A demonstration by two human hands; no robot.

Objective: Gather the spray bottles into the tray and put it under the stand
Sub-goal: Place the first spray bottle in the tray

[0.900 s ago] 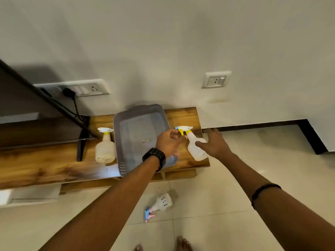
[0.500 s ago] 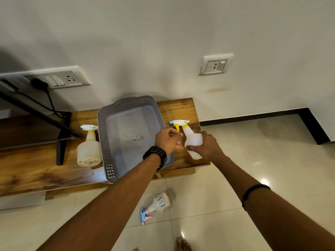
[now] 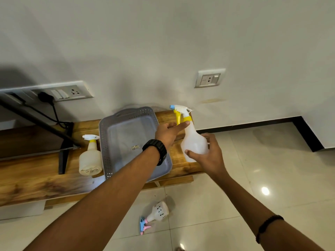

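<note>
Your right hand (image 3: 208, 156) wrapped around the white spray bottle (image 3: 193, 142), lifted just right of the grey tray (image 3: 112, 142) on the table (image 3: 36, 178), your left hand (image 3: 168, 132) fingers loosely spread touching its neck, second bottle (image 3: 90, 158) upright left of the tray, third bottle (image 3: 155, 214) lying on the floor (image 3: 272, 169).

tray (image 3: 126, 134): my left forearm covers its near right corner.
clear bottle (image 3: 194, 142): base hidden behind my right hand (image 3: 208, 154).
worktop (image 3: 36, 178): cut off at the left edge.
tray sticker (image 3: 135, 147): too small to read.
</note>
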